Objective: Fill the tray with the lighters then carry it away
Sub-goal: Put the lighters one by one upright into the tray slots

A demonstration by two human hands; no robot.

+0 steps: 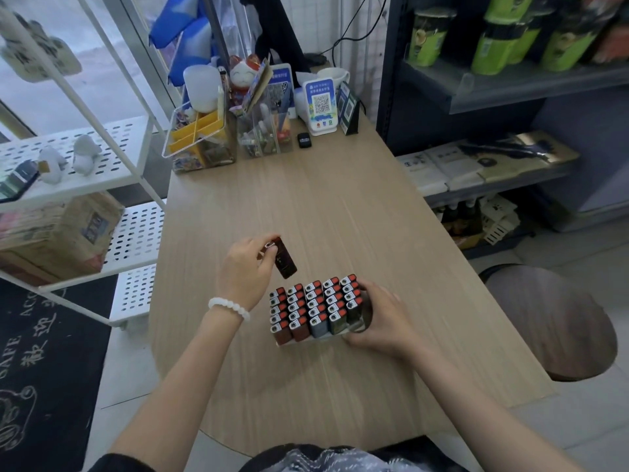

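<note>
A white tray (308,341) stands on the wooden table (340,206), packed with several upright lighters (315,306) in rows, their red and metal tops showing. My left hand (245,267) holds a single dark red lighter (284,258) tilted in the air just above and behind the tray's left rear corner. My right hand (379,318) grips the tray's right side, its fingers wrapped around the edge and the rightmost lighters. A white bead bracelet sits on my left wrist.
At the table's far end stand clear organisers (200,137), a lucky cat figure (243,76), QR code stands (321,105) and a small black device (304,140). A white perforated shelf rack (112,185) is left, dark shelving (493,97) right, a round stool (551,321) beside the table.
</note>
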